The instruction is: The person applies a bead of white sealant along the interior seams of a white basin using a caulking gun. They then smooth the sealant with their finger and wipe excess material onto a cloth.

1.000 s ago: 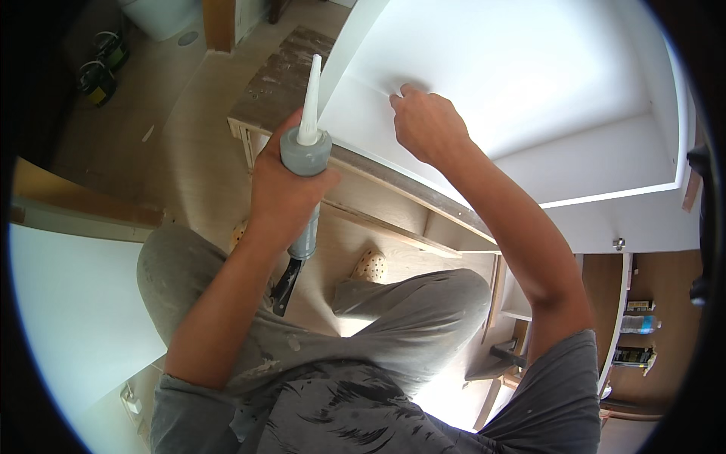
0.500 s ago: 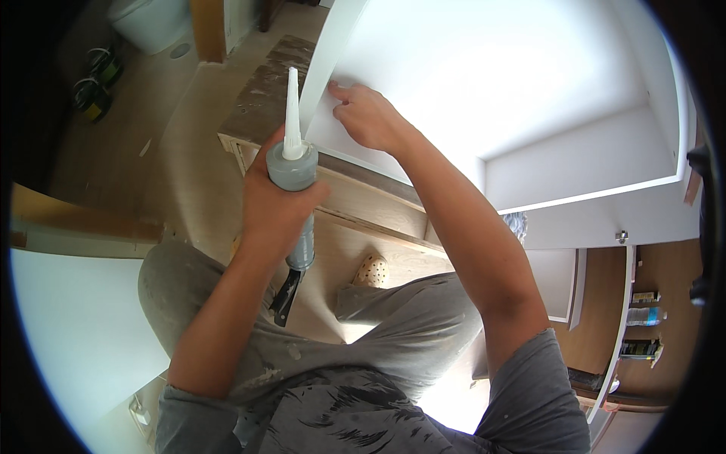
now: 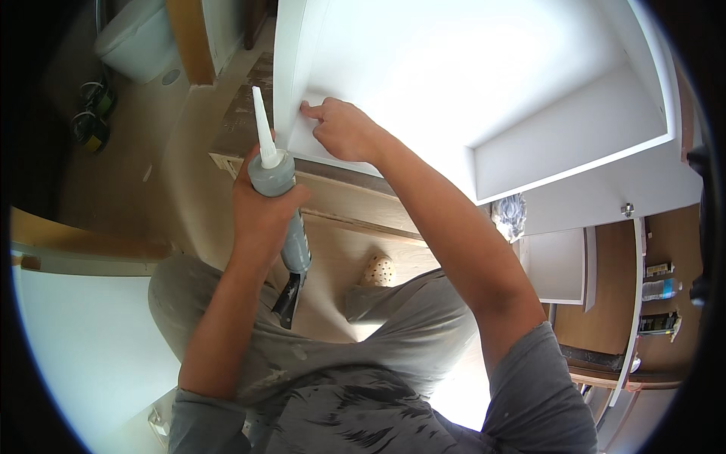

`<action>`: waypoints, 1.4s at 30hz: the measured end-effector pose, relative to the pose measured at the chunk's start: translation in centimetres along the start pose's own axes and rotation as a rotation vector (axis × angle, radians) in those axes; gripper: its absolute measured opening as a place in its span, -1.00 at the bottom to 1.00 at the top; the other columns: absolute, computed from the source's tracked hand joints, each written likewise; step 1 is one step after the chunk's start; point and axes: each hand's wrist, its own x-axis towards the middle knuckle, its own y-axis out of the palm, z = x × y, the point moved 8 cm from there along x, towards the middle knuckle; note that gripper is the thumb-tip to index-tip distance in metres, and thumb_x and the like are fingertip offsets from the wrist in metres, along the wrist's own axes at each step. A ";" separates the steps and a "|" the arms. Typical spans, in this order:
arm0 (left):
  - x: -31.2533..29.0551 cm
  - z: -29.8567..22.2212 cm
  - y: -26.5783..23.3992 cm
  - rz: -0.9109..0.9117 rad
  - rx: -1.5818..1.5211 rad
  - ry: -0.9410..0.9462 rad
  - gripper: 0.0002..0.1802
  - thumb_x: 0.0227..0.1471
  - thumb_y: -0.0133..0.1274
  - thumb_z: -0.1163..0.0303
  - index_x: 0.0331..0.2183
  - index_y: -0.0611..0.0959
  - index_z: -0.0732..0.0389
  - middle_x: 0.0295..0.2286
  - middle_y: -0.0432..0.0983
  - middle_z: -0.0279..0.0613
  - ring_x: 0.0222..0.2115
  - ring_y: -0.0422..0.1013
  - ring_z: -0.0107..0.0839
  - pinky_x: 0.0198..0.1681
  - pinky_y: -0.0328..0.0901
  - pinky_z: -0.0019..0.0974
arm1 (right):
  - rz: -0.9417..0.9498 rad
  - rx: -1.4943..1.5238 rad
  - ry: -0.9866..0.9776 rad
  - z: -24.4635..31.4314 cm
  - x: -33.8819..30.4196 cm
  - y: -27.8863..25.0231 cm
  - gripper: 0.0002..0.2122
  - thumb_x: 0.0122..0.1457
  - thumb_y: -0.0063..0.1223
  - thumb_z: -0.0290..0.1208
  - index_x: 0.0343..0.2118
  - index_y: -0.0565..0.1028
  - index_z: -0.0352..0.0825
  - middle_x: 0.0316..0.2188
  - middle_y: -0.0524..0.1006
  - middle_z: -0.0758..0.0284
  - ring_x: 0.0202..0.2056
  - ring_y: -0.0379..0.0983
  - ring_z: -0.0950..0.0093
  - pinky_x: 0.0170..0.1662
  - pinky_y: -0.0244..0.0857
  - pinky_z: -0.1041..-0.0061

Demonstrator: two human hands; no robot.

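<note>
My left hand [image 3: 261, 208] is wrapped round a grey caulking gun [image 3: 295, 246]. Its long white nozzle [image 3: 262, 125] points up and away, leaning a little left, and its black handle [image 3: 286, 301] hangs below. The tip is in the air, outside the white cabinet box [image 3: 308, 45]. My right hand [image 3: 340, 130] is inside that box and holds nothing. Its index finger stretches to the lower left inside corner and appears to touch it, while the other fingers are curled. Whether a sealant bead lies in that corner I cannot make out.
The box rests on a worn brown wooden base [image 3: 242, 125]. A clear plastic bundle [image 3: 509, 214] sits under its right part. At right, shelves carry a water bottle [image 3: 661, 289]. A white panel [image 3: 83, 333] stands at left; two dark containers [image 3: 91, 132] and a toilet [image 3: 136, 41] are farther back.
The view has shifted, so the box appears farther left. My right fingertip has slid slightly nearer along the inside corner. The nozzle now leans more to the left.
</note>
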 end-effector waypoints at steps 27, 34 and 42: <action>-0.2 0.2 0.1 0.002 -0.006 -0.012 -0.12 -0.20 0.22 0.57 0.26 0.46 0.28 -0.26 0.52 -0.35 -0.28 0.45 -0.55 -0.20 0.41 -0.39 | -0.053 -0.633 -0.007 1.1 0.2 -1.8 -0.39 0.26 -0.10 -0.61 0.40 0.30 -0.14 0.05 0.48 0.12 -0.12 0.59 0.20 -0.07 0.57 0.24; -0.1 0.1 -0.2 0.001 0.008 -0.031 -0.09 -0.20 0.22 0.56 0.28 0.45 0.26 -0.19 0.57 -0.30 -0.22 0.48 -0.52 -0.13 0.41 -0.39 | -0.049 -0.783 -0.039 0.2 -1.1 -2.2 -0.41 0.28 -0.07 -0.58 0.40 0.32 -0.12 0.04 0.51 0.15 -0.10 0.60 0.25 -0.09 0.56 0.29; -0.3 -0.3 0.3 0.006 -0.013 -0.014 -0.08 -0.20 0.23 0.56 0.29 0.44 0.24 -0.12 0.57 -0.30 -0.15 0.47 -0.51 -0.03 0.38 -0.37 | 0.046 -0.890 0.062 -2.4 -4.7 -4.1 -0.44 0.26 -0.04 -0.56 0.35 0.39 -0.12 -0.01 0.55 0.18 -0.11 0.60 0.27 -0.16 0.55 0.25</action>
